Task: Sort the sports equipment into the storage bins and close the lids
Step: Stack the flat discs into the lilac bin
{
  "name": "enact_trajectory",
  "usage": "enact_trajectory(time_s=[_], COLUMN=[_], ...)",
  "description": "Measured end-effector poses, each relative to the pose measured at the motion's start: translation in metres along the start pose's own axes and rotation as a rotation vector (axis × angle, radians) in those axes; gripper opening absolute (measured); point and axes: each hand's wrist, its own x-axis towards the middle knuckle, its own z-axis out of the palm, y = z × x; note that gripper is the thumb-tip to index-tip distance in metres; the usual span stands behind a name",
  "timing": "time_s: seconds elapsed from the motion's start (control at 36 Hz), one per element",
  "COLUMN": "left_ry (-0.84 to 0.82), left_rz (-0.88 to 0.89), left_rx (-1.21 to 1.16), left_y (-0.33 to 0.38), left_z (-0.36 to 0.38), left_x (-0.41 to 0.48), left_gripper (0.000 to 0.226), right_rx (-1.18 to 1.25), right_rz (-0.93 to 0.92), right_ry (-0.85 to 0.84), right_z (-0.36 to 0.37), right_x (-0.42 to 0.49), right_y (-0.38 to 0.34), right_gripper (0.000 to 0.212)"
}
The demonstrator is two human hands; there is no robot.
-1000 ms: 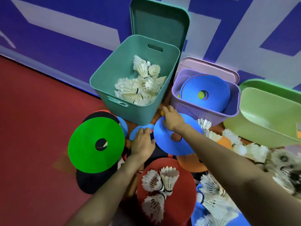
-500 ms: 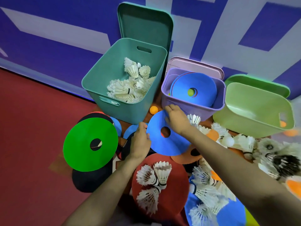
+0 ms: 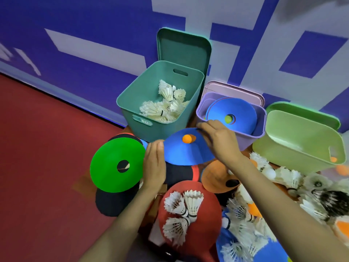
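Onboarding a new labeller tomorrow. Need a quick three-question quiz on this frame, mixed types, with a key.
1. Multiple choice: what colour is the bin with shuttlecocks inside it? A) teal B) purple C) light green
2. True or false: the right hand pinches the far edge of the blue disc, and the left hand touches the disc's left edge with straight fingers.
3. Fill in: the ball seen through the blue disc's hole is ____.

Key: 1 A, the teal bin; 2 true; 3 orange.
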Motion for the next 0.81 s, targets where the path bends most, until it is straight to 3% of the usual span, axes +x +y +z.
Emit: enact_trajectory(time_s=[0.14,0.33,0.47,0.58,0.81], left_ry=[0.156,0.246,0.233,0.207,0.300], left_rz=[-0.073,-0.451,-0.675,-0.791,-0.592], left_rx=[0.216,0.615,0.567,0.322,0.326], left_y=[-0.045,-0.079,-0.094,-0.104,-0.109], left_z=[-0.039,-0.090,-0.105,-0.112,-0.111], left_x=[0.009,-0.008,-0.014,-0.011,-0.010], left_gripper=[0.020,0.043,0.061,0.053,0.010], right_rx=[0.021,0.043,0.048,0.069,0.072], right_rz=[-0.132,-0.195,-0.202,-0.194,-0.189], right_ry=[0.038,0.021,0.042,0.043,0.039], right_z=[0.000,0.014,0.024,0.028,0.026], right_x=[0.015,0.031,0.041,0.047,0.049], right_y=[-0.025,-0.057,-0.077,-0.084,-0.083], right_gripper=[0.030,0.025,0.024,0.025,0.025])
